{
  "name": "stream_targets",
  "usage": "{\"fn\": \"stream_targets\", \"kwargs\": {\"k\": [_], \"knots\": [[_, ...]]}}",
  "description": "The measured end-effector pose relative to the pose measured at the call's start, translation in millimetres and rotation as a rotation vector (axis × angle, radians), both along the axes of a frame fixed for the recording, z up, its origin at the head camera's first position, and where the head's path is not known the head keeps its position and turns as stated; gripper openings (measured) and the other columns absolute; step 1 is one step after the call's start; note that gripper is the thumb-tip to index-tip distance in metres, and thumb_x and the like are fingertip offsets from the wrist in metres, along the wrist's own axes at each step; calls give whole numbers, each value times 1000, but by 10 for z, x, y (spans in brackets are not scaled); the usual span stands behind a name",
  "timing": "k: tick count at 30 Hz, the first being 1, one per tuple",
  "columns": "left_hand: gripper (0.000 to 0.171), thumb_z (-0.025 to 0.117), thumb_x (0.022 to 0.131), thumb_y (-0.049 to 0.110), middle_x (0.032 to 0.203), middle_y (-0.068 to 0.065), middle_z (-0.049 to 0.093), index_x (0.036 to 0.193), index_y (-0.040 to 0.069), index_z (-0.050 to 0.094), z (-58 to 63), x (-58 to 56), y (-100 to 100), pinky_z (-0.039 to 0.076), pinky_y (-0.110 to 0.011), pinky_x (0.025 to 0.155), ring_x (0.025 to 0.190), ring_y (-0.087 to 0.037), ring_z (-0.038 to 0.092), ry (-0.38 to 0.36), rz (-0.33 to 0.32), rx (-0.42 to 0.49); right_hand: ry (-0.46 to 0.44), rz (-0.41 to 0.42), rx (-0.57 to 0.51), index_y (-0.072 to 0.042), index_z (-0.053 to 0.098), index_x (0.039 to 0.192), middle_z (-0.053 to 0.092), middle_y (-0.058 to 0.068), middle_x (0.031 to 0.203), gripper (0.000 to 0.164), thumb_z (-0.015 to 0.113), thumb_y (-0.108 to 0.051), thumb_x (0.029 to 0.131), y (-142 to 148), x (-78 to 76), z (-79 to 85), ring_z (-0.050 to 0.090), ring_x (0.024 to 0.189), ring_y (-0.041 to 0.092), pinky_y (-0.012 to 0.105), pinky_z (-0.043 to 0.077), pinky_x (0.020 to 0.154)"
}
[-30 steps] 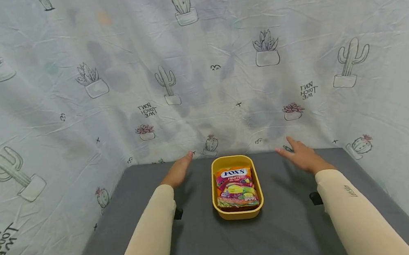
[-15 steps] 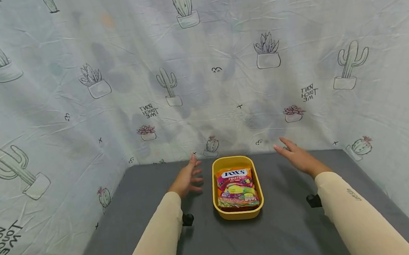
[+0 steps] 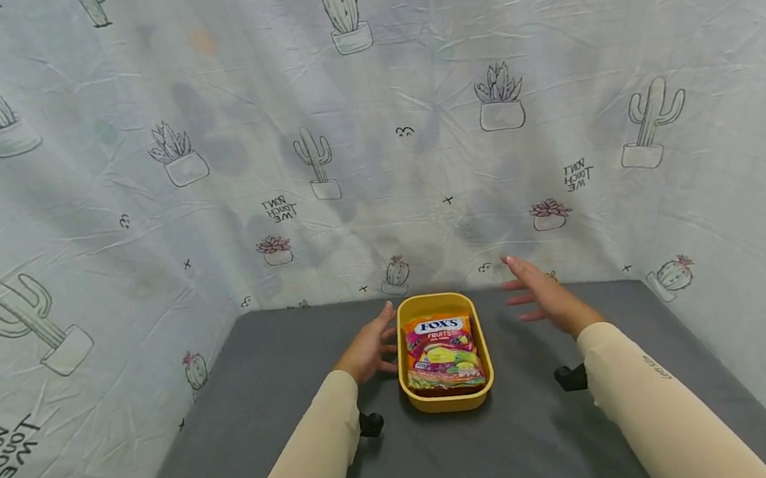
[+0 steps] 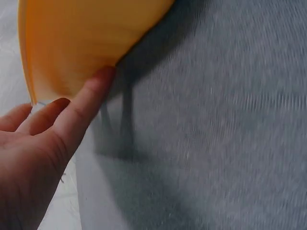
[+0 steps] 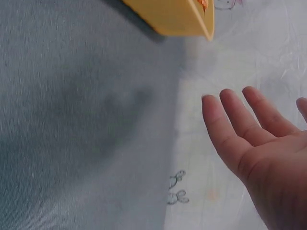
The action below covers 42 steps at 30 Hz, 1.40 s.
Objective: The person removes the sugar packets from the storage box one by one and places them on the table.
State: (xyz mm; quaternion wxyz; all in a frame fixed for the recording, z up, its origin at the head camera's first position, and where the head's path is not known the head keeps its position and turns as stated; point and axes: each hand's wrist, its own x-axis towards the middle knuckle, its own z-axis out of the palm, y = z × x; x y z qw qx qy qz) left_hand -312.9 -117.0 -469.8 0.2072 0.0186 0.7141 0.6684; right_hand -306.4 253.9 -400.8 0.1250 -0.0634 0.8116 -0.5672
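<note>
In the head view a yellow tub (image 3: pixel 450 403) stands on the grey table, holding colourful FOX'S Fruits candy bags (image 3: pixel 441 353). At its left side is my left hand (image 3: pixel 368 350), fingers extended toward the wall. The left wrist view shows those fingers (image 4: pixel 82 108) at the tub's yellow side (image 4: pixel 91 43), seemingly touching it low down. To the right, my right hand (image 3: pixel 546 299) hovers apart from the tub with fingers spread and nothing held. The right wrist view shows a gap between the right hand (image 5: pixel 268 148) and the tub's corner (image 5: pixel 177 19).
The grey table (image 3: pixel 460 466) runs back to a pale cloth (image 3: pixel 376 170) printed with cacti, which hangs behind and along both sides. A black wrist camera (image 3: pixel 372 425) sits on the left wrist and another camera (image 3: pixel 569 378) on the right.
My left hand has moved right, up to the tub's side, its fingers now spread. My right hand has come somewhat left toward the tub. The tub and the candy bags have stayed in place.
</note>
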Motion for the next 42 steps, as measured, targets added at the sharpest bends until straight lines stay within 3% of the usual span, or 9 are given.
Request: {"fn": "stream_targets", "kwargs": {"k": [5,8,12,19,27,35,42], "knots": [[81,65,108,48,164,-24,44,172,9,32,-32,15,44,56,-68,94,138,-49,53,-15,-6,-16,-8,15,-75,-20,14,177,39,35,164,88,32,-73,110,-99,34,8,48,141,58,67,53,101],[77,66,105,22,161,-23,50,172,8,31,-56,30,50,57,-67,94,137,-46,56,-13,-8,-31,-22,37,-105,-23,16,177,40,35,163,85,33,-72,111,-144,52,1,50,140,58,68,54,100],[81,66,98,7,162,-22,49,171,5,32,-86,54,53,57,-66,94,137,-44,56,4,-11,-41,-59,75,-144,-27,19,177,40,35,163,82,34,-73,111,-195,73,-23,50,139,58,67,55,98],[80,64,98,4,165,-23,45,171,4,33,-135,55,40,57,-67,94,140,-45,54,1,-9,-11,-117,150,-186,-21,24,176,42,36,162,83,32,-72,111,-275,90,-56,51,139,58,66,56,97],[80,66,98,5,166,-23,45,171,5,33,-166,50,21,58,-65,92,139,-45,54,2,-13,2,-170,180,-211,-20,20,176,41,37,162,83,29,-71,112,-353,123,-62,52,138,57,65,56,97],[79,64,100,5,167,-23,43,172,6,32,-146,69,10,58,-64,93,142,-45,52,-7,-18,24,-226,187,-164,-14,22,175,50,38,153,86,38,-70,111,-420,137,-29,59,133,53,63,58,96],[76,62,101,4,168,-23,41,172,7,33,-135,79,12,57,-66,95,145,-46,49,-24,-18,38,-287,171,-100,-10,28,173,55,37,147,99,48,-78,104,-508,173,38,65,126,47,61,60,92]]}}
